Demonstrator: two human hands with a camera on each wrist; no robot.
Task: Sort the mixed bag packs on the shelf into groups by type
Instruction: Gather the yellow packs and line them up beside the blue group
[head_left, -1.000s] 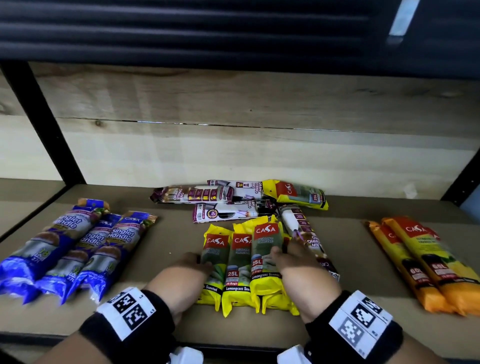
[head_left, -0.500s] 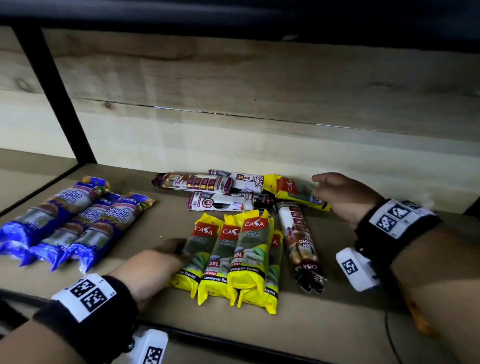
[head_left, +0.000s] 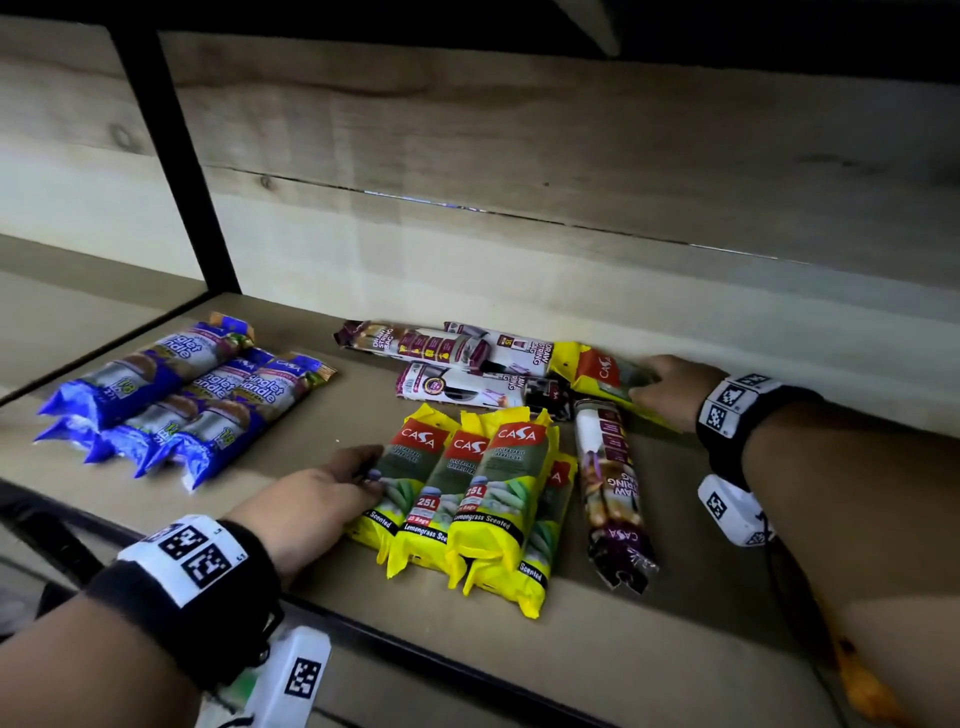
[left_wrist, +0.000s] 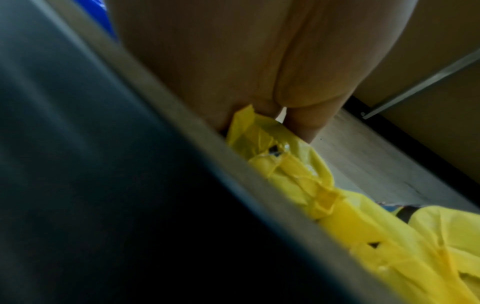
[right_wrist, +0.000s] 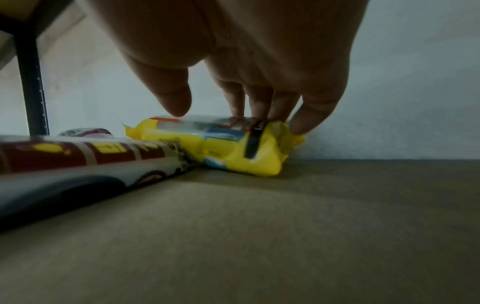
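Note:
Several yellow Casa packs (head_left: 467, 483) lie side by side at the shelf's front middle. My left hand (head_left: 363, 478) rests against the leftmost one, fingers relaxed; in the left wrist view the hand (left_wrist: 285, 115) touches the yellow wrapper (left_wrist: 298, 164). One more yellow pack (head_left: 602, 371) lies at the back among maroon-and-white drawstring packs (head_left: 431, 348). My right hand (head_left: 649, 389) is on its right end. In the right wrist view the fingertips (right_wrist: 257, 115) press on top of this pack (right_wrist: 221, 148), with the thumb (right_wrist: 171, 98) lifted clear.
Three blue packs (head_left: 182, 400) lie grouped at the left. A maroon drawstring pack (head_left: 613, 483) lies lengthwise right of the yellow group. An orange pack (head_left: 862, 691) shows under my right forearm. A black upright post (head_left: 171, 156) stands at the back left.
My right hand left the front yellow group, reached to the back and now lies on the lone yellow pack there. My left hand stayed beside the front group.

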